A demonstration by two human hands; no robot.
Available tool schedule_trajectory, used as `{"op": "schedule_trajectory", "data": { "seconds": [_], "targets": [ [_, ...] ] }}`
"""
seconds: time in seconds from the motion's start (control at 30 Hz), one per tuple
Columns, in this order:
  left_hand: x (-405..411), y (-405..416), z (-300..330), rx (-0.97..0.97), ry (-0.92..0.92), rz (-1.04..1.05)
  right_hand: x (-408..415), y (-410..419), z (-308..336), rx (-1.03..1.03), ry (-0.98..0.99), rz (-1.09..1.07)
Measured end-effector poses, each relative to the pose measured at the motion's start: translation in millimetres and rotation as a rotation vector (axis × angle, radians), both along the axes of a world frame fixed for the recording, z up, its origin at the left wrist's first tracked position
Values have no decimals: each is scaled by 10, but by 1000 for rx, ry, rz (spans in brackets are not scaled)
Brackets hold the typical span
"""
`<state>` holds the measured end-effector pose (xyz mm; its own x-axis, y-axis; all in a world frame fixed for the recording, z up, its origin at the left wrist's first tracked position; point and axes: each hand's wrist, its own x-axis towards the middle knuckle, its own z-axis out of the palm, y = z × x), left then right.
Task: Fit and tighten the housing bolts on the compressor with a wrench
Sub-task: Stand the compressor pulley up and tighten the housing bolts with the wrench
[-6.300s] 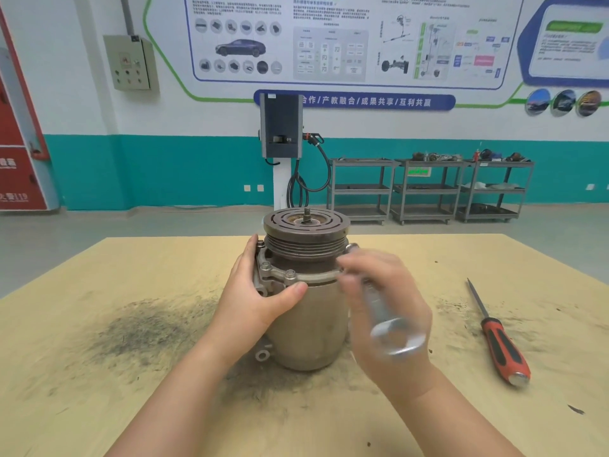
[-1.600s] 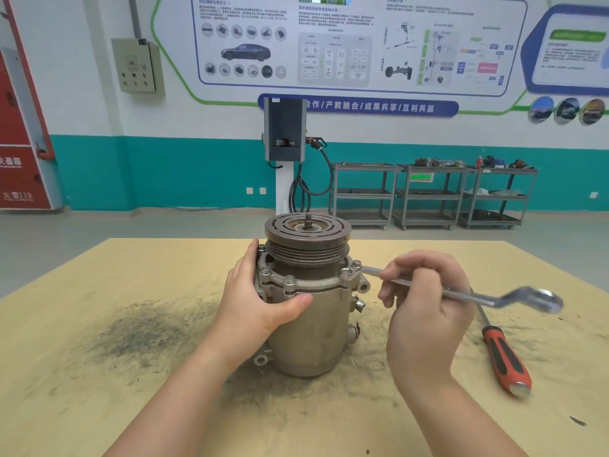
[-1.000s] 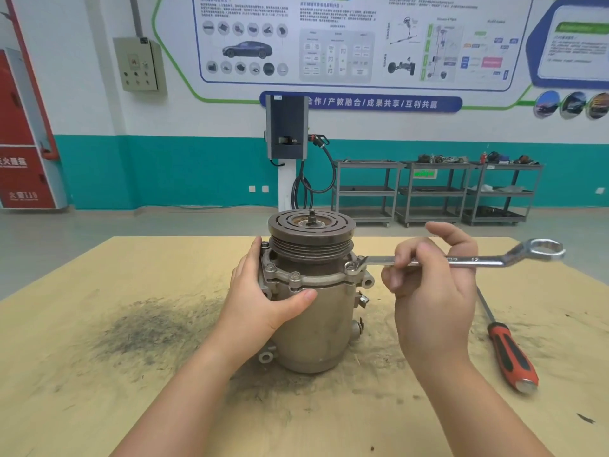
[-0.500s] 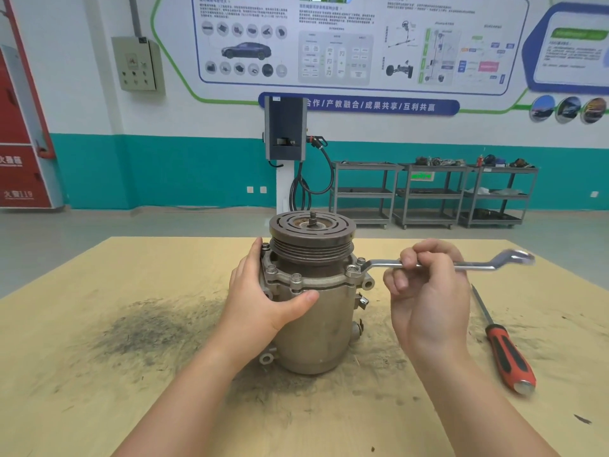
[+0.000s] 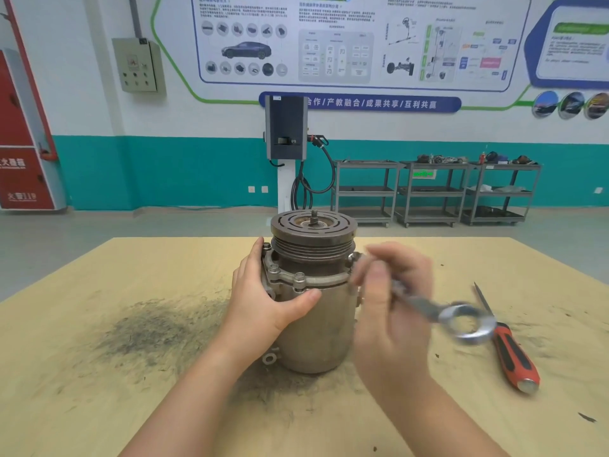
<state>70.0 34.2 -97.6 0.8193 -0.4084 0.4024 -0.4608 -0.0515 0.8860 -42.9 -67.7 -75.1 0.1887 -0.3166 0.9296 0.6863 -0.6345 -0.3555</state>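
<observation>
Centrally on our wooden table (image 5: 99, 324) stands the compressor (image 5: 314, 291), upright, pulley on top. Our left hand (image 5: 263, 301) wraps its housing, thumb across the front. Our right hand (image 5: 392, 311), blurred, curls its fingers around the wrench (image 5: 438, 311) beside a flange bolt (image 5: 353, 257). A red screwdriver (image 5: 509, 351) lies alongside.

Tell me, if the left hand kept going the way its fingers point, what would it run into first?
Nothing new: the left hand already grips the compressor, fingers around its far side and thumb across the front below the bolted rim. Pushing on would only press into that metal body.
</observation>
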Motion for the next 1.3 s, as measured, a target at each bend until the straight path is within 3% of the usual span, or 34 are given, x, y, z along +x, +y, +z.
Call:
{"op": "schedule_trajectory", "data": {
  "seconds": [0.23, 0.4, 0.67, 0.93, 1.3],
  "targets": [
    [-10, 12, 20, 26, -4, -2, -64, -395, 175, 649, -23, 317],
    [-10, 7, 24, 25, -15, 5, -15, -542, 187, 867, 73, 530],
    [-1, 2, 15, 30, -19, 14, 29, -722, 216, 987, 232, 799],
    [8, 8, 18, 31, -19, -2, 36, -749, 189, 853, 204, 726],
    [-2, 3, 16, 68, -24, 45, 53, -742, 181, 868, 223, 642]
  ]
}}
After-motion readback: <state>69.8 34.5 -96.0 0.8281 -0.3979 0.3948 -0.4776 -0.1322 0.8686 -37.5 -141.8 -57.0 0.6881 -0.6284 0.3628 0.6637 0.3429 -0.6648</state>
